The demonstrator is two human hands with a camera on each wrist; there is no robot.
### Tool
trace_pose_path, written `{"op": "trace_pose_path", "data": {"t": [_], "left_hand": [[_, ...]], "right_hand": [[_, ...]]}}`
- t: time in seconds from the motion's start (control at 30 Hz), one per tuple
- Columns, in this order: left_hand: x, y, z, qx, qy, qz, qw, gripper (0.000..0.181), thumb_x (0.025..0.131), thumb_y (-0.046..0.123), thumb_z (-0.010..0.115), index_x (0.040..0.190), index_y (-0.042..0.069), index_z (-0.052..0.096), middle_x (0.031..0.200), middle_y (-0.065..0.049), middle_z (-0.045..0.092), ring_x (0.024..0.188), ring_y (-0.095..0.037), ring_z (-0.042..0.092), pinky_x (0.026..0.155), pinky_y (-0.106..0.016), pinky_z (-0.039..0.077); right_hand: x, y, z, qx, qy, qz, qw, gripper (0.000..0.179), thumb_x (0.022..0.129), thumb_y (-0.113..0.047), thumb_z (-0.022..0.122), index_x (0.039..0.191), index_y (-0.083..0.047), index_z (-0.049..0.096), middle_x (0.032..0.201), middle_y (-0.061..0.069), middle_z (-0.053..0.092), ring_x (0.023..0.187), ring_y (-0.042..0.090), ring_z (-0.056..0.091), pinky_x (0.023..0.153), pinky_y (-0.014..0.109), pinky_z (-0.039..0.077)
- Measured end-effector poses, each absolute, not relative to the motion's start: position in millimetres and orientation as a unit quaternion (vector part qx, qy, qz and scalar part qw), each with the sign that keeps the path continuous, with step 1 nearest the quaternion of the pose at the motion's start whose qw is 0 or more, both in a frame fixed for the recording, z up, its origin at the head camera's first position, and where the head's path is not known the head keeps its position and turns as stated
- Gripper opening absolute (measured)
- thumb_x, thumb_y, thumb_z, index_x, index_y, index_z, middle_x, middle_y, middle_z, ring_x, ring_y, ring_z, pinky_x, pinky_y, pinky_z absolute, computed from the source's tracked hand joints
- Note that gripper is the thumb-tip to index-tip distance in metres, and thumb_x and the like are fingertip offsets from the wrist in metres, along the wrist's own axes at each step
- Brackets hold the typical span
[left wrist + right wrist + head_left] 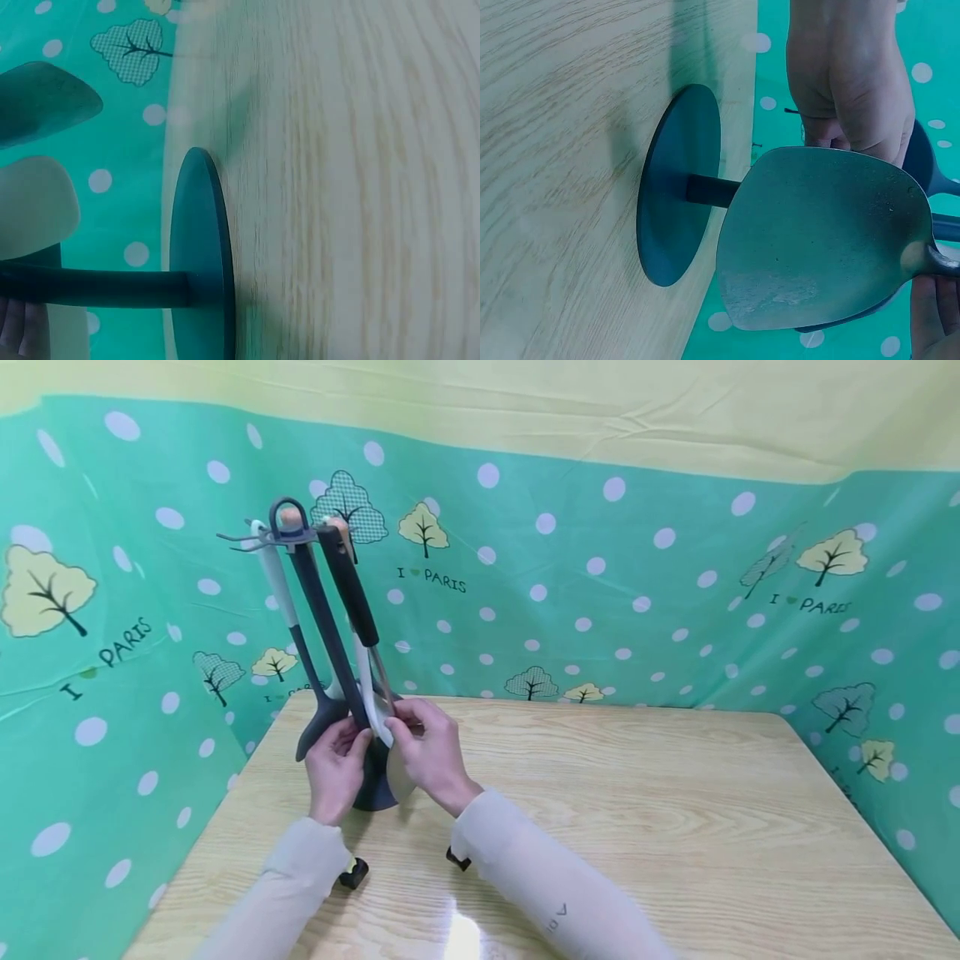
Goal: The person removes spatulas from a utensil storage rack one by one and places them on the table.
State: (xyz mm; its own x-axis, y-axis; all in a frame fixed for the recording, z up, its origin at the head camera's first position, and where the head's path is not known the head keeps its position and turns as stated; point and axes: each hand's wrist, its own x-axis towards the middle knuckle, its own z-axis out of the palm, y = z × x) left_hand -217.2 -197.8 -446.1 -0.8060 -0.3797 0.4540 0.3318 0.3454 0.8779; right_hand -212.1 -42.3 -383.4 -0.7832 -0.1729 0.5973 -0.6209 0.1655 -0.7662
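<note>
Far left: ladle with pale-green handle and black bowl (280,585) hangs just beside the left hand (337,768). Risk: the knuckles could knock it, set it swinging or lift it off its hook.

Left hand: fingers curled, thumb on the lower pole of the black utensil stand (330,631); looks like a grip on the pole, fingertip contact partly hidden. Stand is on the left half of the pale wood table (675,793), its flat round black base (375,795) resting on the surface. If that grip slackens while the other hand pulls, I'd expect the top-heavy load to tip or twist it.

Next right: slim white utensil (364,681), crowded against the pole. Could snag on its neighbour.

Rightmost: metal turner with black handle (349,589), in front of the base. Right hand (433,752) pinches its thin metal shaft between thumb and fingers. Low pinch, long handle above: could pivot and lever the hook end loose. Can't tell if the handle is seated on its hook. Broad blade (817,232) could also clip the left fingers.
</note>
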Motion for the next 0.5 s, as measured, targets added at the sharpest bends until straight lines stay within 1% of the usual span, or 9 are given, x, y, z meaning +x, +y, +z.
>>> {"op": "trace_pose_path", "data": {"t": [0.07,0.2,0.3,0.4,0.5], "left_hand": [[-217.0,-195.8,-445.8,0.015,-0.76,-0.571,0.311,0.022,0.088,0.011,0.069,0.109,0.002,0.069,0.101,-0.013,0.07,0.087,-0.012,0.066,0.076,-0.012,0.05],[-216.1,-191.8,-446.1,0.011,-0.759,-0.571,0.312,0.022,0.088,0.01,0.069,0.109,0.002,0.069,0.1,-0.014,0.07,0.086,-0.016,0.066,0.075,-0.012,0.05],[-213.7,-187.9,-444.2,0.006,-0.76,-0.566,0.32,0.022,0.087,0.006,0.069,0.108,-0.002,0.069,0.098,-0.017,0.07,0.084,-0.021,0.066,0.073,-0.011,0.049],[-206.7,-180.8,-434.2,-0.002,-0.76,-0.561,0.327,0.021,0.086,0.0,0.068,0.107,-0.006,0.067,0.097,-0.022,0.069,0.083,-0.023,0.066,0.072,-0.011,0.05],[-199.3,-174.1,-424.2,-0.009,-0.761,-0.559,0.329,0.021,0.086,-0.003,0.067,0.106,-0.009,0.067,0.096,-0.024,0.069,0.083,-0.024,0.066,0.073,-0.014,0.051]], "right_hand": [[-212.0,-39.6,-383.0,0.269,-0.739,0.586,0.196,0.013,0.092,-0.009,0.063,0.103,-0.003,0.067,0.101,0.008,0.066,0.084,0.008,0.061,0.076,0.018,0.053],[-211.8,-34.9,-382.8,0.269,-0.739,0.583,0.203,0.011,0.092,-0.008,0.064,0.101,-0.005,0.068,0.101,0.005,0.066,0.084,0.009,0.062,0.076,0.018,0.053],[-211.5,-32.1,-383.3,0.269,-0.738,0.584,0.205,0.011,0.092,-0.008,0.064,0.101,-0.005,0.067,0.101,0.009,0.066,0.083,0.009,0.062,0.076,0.019,0.053],[-210.9,-29.4,-383.9,0.268,-0.736,0.586,0.206,0.01,0.091,-0.007,0.064,0.101,-0.005,0.067,0.101,0.013,0.066,0.083,0.01,0.062,0.076,0.019,0.054],[-210.1,-26.8,-384.6,0.267,-0.735,0.587,0.209,0.011,0.091,-0.007,0.064,0.101,-0.005,0.068,0.1,0.012,0.066,0.083,0.01,0.062,0.076,0.02,0.054]]}}
